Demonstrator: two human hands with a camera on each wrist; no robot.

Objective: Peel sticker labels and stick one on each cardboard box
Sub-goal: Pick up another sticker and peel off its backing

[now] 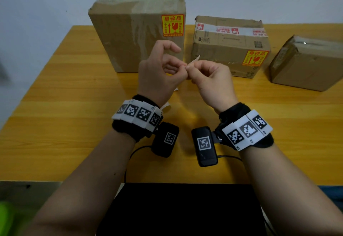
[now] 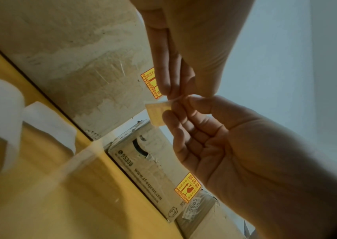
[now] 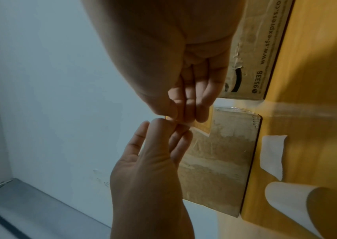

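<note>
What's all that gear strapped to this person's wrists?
Both forearms are bare, with no sleeves. The left hand and right hand wear no gloves. Each wrist carries a black fabric wristband ringed with white tiles printed with black square codes, plus a small black camera block bearing its own code tag. Thin black cables trail back from the cameras.
</note>
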